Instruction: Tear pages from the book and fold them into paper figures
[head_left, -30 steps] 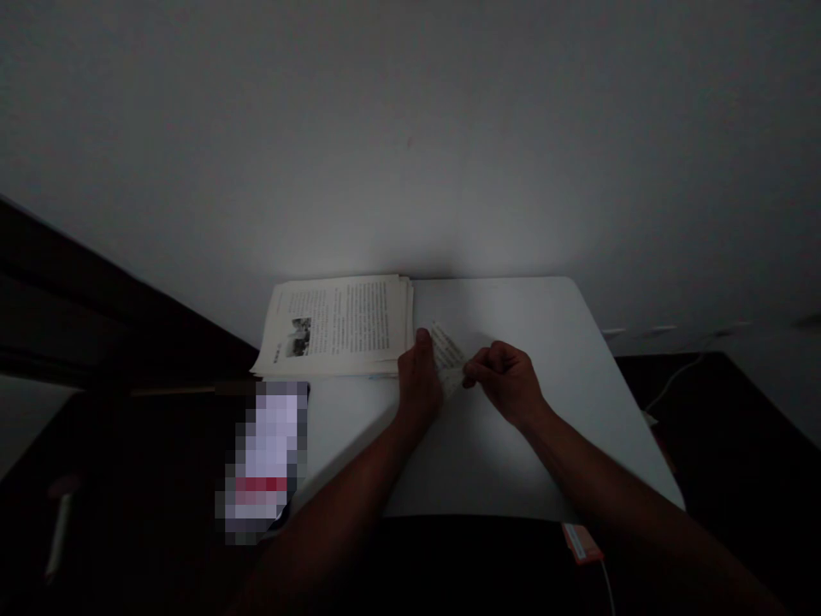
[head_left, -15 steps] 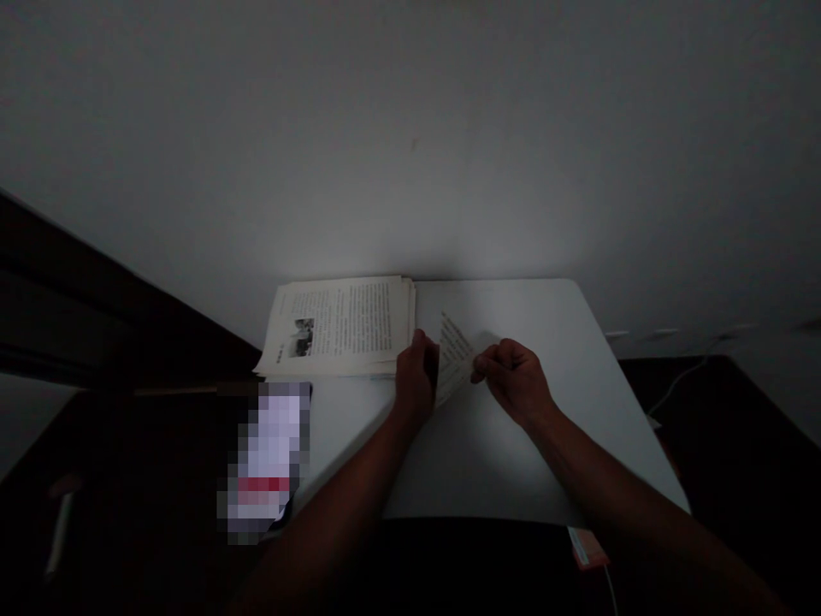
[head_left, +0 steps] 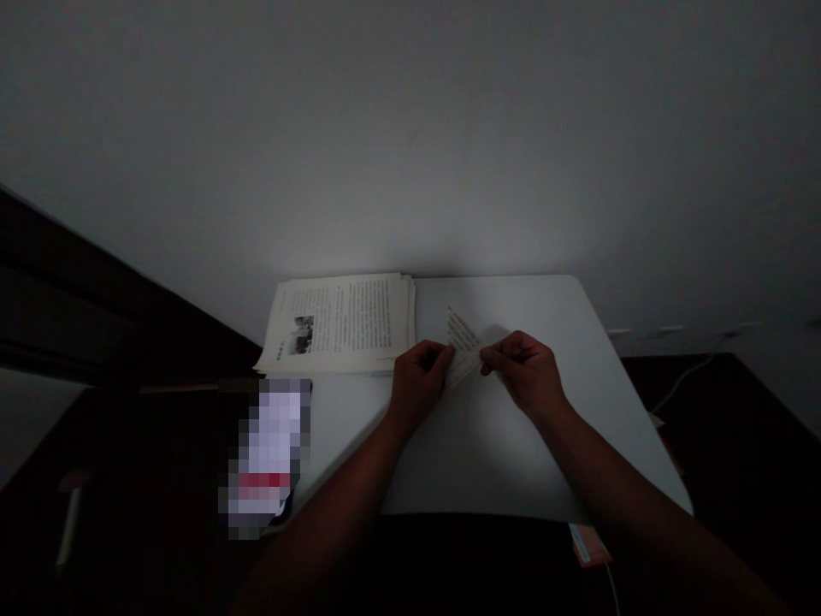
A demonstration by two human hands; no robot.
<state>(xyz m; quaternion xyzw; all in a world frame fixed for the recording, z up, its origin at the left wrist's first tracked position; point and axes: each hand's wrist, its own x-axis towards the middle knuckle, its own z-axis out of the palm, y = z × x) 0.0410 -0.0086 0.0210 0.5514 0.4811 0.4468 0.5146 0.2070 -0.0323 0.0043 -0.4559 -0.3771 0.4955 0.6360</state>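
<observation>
A small folded piece of printed paper [head_left: 463, 345] is held just above a white table [head_left: 487, 445]. My left hand [head_left: 420, 379] pinches its left corner with closed fingers. My right hand [head_left: 527, 370] pinches its right edge, fingers curled. The paper shows as a triangle pointing away from me. To the left of my left hand lies a stack of printed pages [head_left: 339, 323] with text and a small picture on the top sheet.
A white wall rises right behind the table. A pixelated rectangular object [head_left: 269, 453] sits at the table's left front corner. A small pinkish card with a white cable [head_left: 587, 543] lies at the right front edge. Dark surroundings flank both sides.
The folded paper has been turned and lifted slightly, moving right and farther away. My left hand went from lying on its side to pinching the paper's corner; my right hand shifted right.
</observation>
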